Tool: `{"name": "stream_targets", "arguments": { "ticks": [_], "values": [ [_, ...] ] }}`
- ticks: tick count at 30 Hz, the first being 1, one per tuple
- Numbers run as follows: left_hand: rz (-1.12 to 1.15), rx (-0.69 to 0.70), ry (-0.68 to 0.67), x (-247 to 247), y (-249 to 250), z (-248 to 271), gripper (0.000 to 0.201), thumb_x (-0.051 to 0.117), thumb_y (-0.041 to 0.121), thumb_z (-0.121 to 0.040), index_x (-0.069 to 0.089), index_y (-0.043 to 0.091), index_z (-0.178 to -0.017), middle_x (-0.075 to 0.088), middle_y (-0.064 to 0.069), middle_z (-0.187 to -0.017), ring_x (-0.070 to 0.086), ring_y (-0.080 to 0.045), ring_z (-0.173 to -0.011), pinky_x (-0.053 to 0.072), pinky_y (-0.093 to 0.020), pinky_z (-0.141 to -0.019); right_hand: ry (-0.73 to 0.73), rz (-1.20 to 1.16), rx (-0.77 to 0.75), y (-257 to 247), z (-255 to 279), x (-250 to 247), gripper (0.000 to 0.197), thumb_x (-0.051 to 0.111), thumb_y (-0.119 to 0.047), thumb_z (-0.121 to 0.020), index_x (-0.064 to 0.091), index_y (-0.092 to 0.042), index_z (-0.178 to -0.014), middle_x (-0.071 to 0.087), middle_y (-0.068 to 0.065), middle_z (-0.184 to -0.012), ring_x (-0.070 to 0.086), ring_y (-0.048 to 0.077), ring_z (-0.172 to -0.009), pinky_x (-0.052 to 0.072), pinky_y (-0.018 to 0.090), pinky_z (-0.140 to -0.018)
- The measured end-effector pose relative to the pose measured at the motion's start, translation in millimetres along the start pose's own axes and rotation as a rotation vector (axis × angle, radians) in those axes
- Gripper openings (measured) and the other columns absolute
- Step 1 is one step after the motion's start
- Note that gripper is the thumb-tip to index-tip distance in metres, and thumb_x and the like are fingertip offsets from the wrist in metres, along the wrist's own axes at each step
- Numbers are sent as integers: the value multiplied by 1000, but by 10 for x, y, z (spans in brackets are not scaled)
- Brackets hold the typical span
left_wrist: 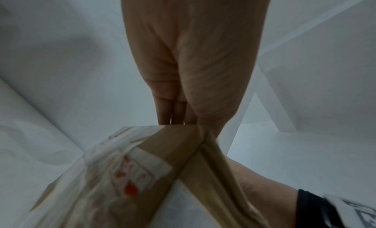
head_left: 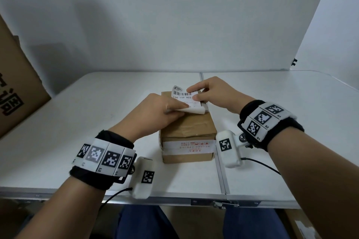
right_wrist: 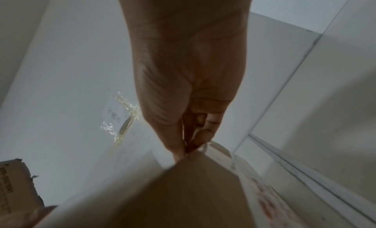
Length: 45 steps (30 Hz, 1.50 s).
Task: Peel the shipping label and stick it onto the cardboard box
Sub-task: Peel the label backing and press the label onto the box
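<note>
A brown cardboard box banded with white printed tape stands in the middle of the white table. Over its far top lies a white shipping label with a barcode. The sheet's near edge curls up and away. My left hand pinches that curled near edge between thumb and fingers. My right hand pinches the label's right side, index finger on the print. In the left wrist view the left hand reaches past the box. In the right wrist view the right hand meets the box top.
A large printed cardboard carton leans at the table's left. White wall panels close the back and right. A seam runs down the table right of the box, with a metal latch at the front edge. A taped note hangs on the wall.
</note>
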<state>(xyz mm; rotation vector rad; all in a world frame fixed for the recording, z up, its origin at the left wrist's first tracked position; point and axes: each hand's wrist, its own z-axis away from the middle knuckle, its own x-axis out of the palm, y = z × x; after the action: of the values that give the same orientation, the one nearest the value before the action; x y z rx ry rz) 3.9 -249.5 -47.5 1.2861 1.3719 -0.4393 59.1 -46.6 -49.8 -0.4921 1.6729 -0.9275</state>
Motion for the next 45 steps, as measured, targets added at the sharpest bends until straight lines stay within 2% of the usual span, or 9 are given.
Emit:
{"name": "stream_targets", "arguments": {
  "ticks": [3,7,19,25,29,37,40,42,45],
  "values": [
    [25,-23,2,38,-29,-4,27,61,22,-87,69,24,-113,68,7,-121,59,-8,-112,33,5,-79,-13,-2,9,-9,-1,-1,30,66,-7,-87,73,-14,-115,61,-15,-73,58,-6,-54,41,0,-51],
    [27,-6,2,52,-38,2,27,60,22,-88,69,25,-113,68,9,-121,58,-3,-110,29,9,-77,-7,0,1,-8,4,10,30,66,-7,-87,73,-16,-115,59,-19,-74,58,-10,-55,38,-3,-50],
    [-2,19,16,79,-64,-1,26,59,23,-89,69,29,-112,69,12,-118,59,-3,-105,33,5,-75,18,26,-24,33,-1,53,29,65,-7,-88,72,-17,-115,55,-19,-73,52,-21,-45,35,-3,-46],
    [-29,24,-20,74,-78,-11,28,56,28,-90,66,39,-113,70,15,-113,63,-7,-96,43,-9,-71,22,63,-39,25,14,65,29,66,-9,-87,72,-19,-114,54,-21,-72,53,-3,-57,35,-1,-45],
    [-57,11,-21,66,-91,-37,26,59,28,-88,68,39,-110,72,14,-109,56,-1,-83,37,-1,-65,30,82,-56,39,25,70,28,65,-10,-88,71,-20,-113,52,-23,-73,51,-2,-59,36,-1,-47],
    [-114,-10,-98,-11,-72,-105,26,59,31,-86,68,41,-108,73,7,-101,54,-8,-70,37,-13,-60,38,94,-68,66,48,100,26,64,-14,-89,70,-22,-114,53,-17,-71,50,5,-65,39,4,-51],
    [-104,-19,-120,-25,-75,-125,26,60,31,-85,69,37,-108,73,7,-101,55,-8,-74,37,-12,-61,41,132,-81,69,56,105,29,63,-15,-90,68,-21,-118,56,-15,-82,50,4,-67,41,7,-56],
    [-98,-24,-130,-31,-71,-126,25,60,31,-85,70,37,-108,73,7,-101,59,-12,-80,39,-14,-64,47,142,-93,77,58,107,32,65,-16,-90,66,-19,-121,60,-10,-103,53,2,-75,44,4,-61],
    [-99,-27,-132,-34,-67,-110,26,60,32,-85,69,35,-109,71,7,-100,57,-11,-82,35,-9,-63,65,150,-85,91,64,104,33,66,-19,-89,66,-16,-122,58,1,-124,60,14,-98,48,17,-82]
  ]
}}
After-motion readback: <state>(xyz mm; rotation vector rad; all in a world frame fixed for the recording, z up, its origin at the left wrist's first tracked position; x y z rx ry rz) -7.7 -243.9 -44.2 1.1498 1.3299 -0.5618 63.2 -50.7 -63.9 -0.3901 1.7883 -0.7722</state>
